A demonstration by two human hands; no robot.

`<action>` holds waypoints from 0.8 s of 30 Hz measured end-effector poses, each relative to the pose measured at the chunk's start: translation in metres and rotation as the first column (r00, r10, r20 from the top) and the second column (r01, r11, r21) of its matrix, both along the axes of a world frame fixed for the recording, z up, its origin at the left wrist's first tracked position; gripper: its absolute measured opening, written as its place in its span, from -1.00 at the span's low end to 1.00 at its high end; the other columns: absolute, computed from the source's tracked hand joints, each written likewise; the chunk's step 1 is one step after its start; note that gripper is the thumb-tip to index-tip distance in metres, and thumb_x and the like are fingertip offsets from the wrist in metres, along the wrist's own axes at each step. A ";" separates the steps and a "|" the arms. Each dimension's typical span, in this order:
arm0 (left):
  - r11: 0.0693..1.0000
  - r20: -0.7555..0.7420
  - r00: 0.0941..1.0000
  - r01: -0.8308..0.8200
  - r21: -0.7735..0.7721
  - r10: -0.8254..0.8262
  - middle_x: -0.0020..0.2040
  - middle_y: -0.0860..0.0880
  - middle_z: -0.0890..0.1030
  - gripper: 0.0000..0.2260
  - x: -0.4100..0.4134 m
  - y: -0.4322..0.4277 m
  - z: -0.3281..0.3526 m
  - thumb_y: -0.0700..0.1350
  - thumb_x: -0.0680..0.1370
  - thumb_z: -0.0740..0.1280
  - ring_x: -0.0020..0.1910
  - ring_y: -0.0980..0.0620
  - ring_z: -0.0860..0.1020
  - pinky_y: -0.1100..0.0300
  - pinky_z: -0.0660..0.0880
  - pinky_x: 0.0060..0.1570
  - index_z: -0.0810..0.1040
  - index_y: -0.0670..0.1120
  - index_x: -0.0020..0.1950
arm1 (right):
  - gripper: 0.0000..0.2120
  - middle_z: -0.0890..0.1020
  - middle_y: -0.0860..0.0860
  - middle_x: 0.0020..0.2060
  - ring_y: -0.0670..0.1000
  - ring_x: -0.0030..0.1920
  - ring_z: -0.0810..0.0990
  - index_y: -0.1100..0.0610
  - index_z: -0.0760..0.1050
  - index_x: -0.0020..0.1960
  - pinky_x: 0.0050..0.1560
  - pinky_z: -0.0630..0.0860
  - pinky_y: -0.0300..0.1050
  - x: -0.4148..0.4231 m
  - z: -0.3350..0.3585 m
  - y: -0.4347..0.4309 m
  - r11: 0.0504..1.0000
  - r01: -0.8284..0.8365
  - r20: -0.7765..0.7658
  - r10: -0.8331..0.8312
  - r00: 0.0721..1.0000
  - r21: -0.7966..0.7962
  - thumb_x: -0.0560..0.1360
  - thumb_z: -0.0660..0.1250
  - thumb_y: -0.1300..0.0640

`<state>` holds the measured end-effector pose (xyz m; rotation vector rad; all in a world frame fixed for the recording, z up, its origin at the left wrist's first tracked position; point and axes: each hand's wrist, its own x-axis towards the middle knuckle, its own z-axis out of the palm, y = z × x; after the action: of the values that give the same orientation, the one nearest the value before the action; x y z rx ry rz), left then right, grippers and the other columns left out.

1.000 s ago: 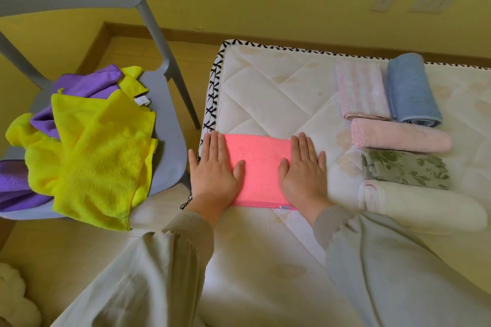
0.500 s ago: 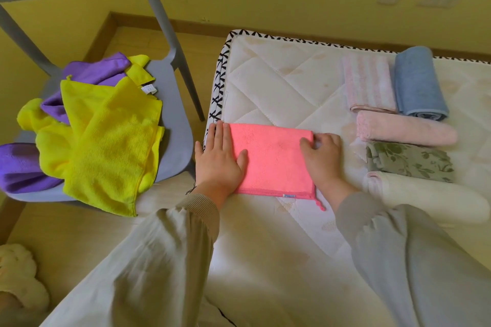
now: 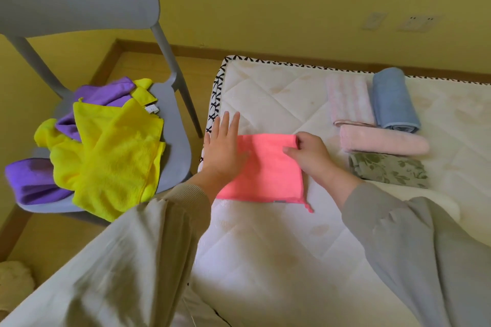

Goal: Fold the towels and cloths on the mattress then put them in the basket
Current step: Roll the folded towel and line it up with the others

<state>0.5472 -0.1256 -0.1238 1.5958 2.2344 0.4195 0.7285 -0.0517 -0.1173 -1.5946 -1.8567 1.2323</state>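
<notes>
Head view: the left hand (image 3: 223, 148) lies flat, fingers straight, on the left edge of the pink cloth (image 3: 265, 170), which sits folded near the left border of the mattress (image 3: 265, 93). The right hand (image 3: 310, 156) pinches the cloth's far right corner between thumb and curled fingers. With the cloth lying directly between both hands, the next fold probably carries that right side leftward toward the flat palm.

Fuzzy matt pink cloth (image 3: 268, 167) lies on a quilted fabric mattress (image 3: 279, 98); on the left, nubbly yellow microfibre (image 3: 114, 156) drapes a smooth grey plastic chair (image 3: 172, 146).
</notes>
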 end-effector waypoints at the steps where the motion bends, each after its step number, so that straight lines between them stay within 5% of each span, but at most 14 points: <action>1: 0.999 0.139 0.990 -0.002 0.051 -0.005 0.58 -0.03 -0.02 -0.28 -0.001 0.004 0.009 -0.10 0.56 0.29 0.55 -0.07 -0.11 -0.08 -0.07 0.50 -0.10 0.00 0.57 | -0.85 0.41 0.07 -0.38 -0.02 -0.34 0.34 0.26 0.44 -0.23 -0.32 0.26 -0.13 -0.003 0.010 -0.001 0.997 -0.057 -0.006 0.057 0.998 0.043 0.39 0.42 0.34; 3: 0.996 0.458 0.888 0.003 0.091 -0.044 0.51 -0.03 0.22 -0.25 -0.005 0.012 0.029 -0.09 0.49 0.39 0.52 -0.05 0.12 -0.02 0.15 0.46 0.04 0.01 0.56 | -0.81 0.32 0.06 -0.41 -0.02 -0.35 0.26 0.28 0.40 -0.26 -0.33 0.17 -0.12 -0.008 0.031 0.000 0.977 -0.174 -0.006 0.176 0.984 0.122 0.37 0.43 0.35; 5: 0.997 0.593 0.802 0.068 0.025 -0.070 0.28 -0.06 0.47 -0.34 -0.009 0.016 0.051 -0.16 0.47 0.43 0.26 0.00 0.45 0.16 0.42 0.19 0.22 -0.02 0.50 | -0.79 0.27 0.00 -0.43 -0.05 -0.37 0.21 0.26 0.38 -0.27 -0.34 0.15 -0.13 -0.013 0.053 0.001 0.943 -0.267 0.013 0.270 0.963 0.199 0.37 0.43 0.33; 8: 0.975 0.390 0.900 0.223 -0.022 -0.197 -0.17 0.00 0.55 -0.73 -0.015 0.016 0.083 -0.10 0.45 0.47 -0.19 0.05 0.49 0.24 0.36 -0.25 0.57 -0.05 0.13 | -0.81 0.26 -0.04 -0.45 -0.07 -0.40 0.20 0.26 0.40 -0.26 -0.38 0.14 -0.20 -0.019 0.084 0.001 0.906 -0.330 0.028 0.335 0.942 0.265 0.38 0.43 0.33; 10: 0.962 0.309 0.920 0.269 -0.053 -0.240 -0.40 0.05 0.42 -0.85 -0.015 0.009 0.099 -0.06 0.46 0.45 -0.38 0.10 0.37 0.26 0.25 -0.38 0.54 -0.05 -0.25 | -0.81 0.28 -0.05 -0.45 -0.08 -0.41 0.22 0.20 0.41 -0.25 -0.40 0.17 -0.25 -0.021 0.101 -0.003 0.894 -0.367 0.030 0.372 0.928 0.257 0.38 0.42 0.33; 12: 0.956 0.367 0.905 0.272 -0.110 -0.215 -0.43 0.07 0.42 -0.75 -0.016 0.004 0.107 -0.06 0.50 0.41 -0.43 0.13 0.37 0.32 0.27 -0.41 0.47 -0.04 -0.36 | -0.81 0.32 -0.01 -0.44 -0.07 -0.39 0.25 0.18 0.42 -0.26 -0.36 0.20 -0.20 -0.021 0.112 -0.005 0.882 -0.402 0.046 0.403 0.914 0.246 0.40 0.43 0.30; 15: 0.965 0.576 0.805 0.244 -0.100 -0.144 -0.23 0.02 0.64 -0.88 -0.014 -0.008 0.121 -0.12 0.56 0.33 -0.26 0.07 0.60 0.23 0.53 -0.17 0.57 -0.03 -0.18 | -0.82 0.48 0.01 -0.39 -0.09 -0.36 0.38 0.21 0.56 -0.21 -0.29 0.30 -0.21 -0.012 0.123 0.000 0.919 -0.330 -0.042 0.346 0.937 0.215 0.49 0.38 0.10; 17: 0.982 0.729 0.682 0.170 -0.079 -0.059 -0.20 -0.01 0.67 -0.90 -0.011 -0.015 0.129 -0.16 0.58 0.30 -0.23 0.03 0.64 0.15 0.60 -0.11 0.58 -0.07 -0.12 | -0.68 0.62 0.00 -0.33 -0.09 -0.31 0.52 0.18 0.60 -0.16 -0.19 0.39 -0.24 0.000 0.123 0.009 0.989 -0.133 -0.250 0.144 0.958 0.061 0.57 0.23 -0.02; 19: 0.994 0.842 0.539 0.084 -0.066 0.011 -0.22 -0.03 0.67 -0.90 -0.007 -0.019 0.130 -0.20 0.59 0.28 -0.26 0.02 0.65 0.14 0.62 -0.15 0.57 -0.12 -0.09 | -0.52 0.64 0.00 -0.39 -0.06 -0.33 0.54 0.17 0.58 -0.15 -0.15 0.36 -0.17 0.016 0.114 0.016 0.967 -0.008 -0.447 -0.110 0.888 -0.253 0.59 0.07 -0.14; 21: 0.998 0.899 0.437 0.030 -0.053 0.034 -0.22 -0.04 0.68 -0.89 -0.002 -0.021 0.134 -0.21 0.60 0.26 -0.25 0.02 0.65 0.15 0.62 -0.17 0.57 -0.15 -0.06 | -0.41 0.55 -0.03 -0.49 -0.04 -0.35 0.48 0.13 0.54 -0.25 -0.14 0.28 -0.10 0.029 0.094 0.012 0.856 -0.104 -0.579 -0.247 0.777 -0.506 0.55 -0.02 -0.28; 24: 0.997 0.936 0.343 -0.046 -0.068 0.080 -0.23 -0.03 0.68 -0.88 0.007 -0.022 0.136 -0.20 0.60 0.24 -0.28 0.06 0.65 0.18 0.58 -0.22 0.57 -0.14 -0.06 | -0.27 0.57 0.04 -0.32 0.03 -0.22 0.50 0.14 0.62 -0.21 -0.07 0.32 -0.05 0.038 0.072 -0.010 0.681 -0.380 -0.673 -0.225 0.705 -0.626 0.42 0.00 -0.46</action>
<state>0.5541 -0.1476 0.0117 0.7989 1.3166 1.0188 0.7663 -0.0622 -0.0456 -1.0088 -0.9338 2.4322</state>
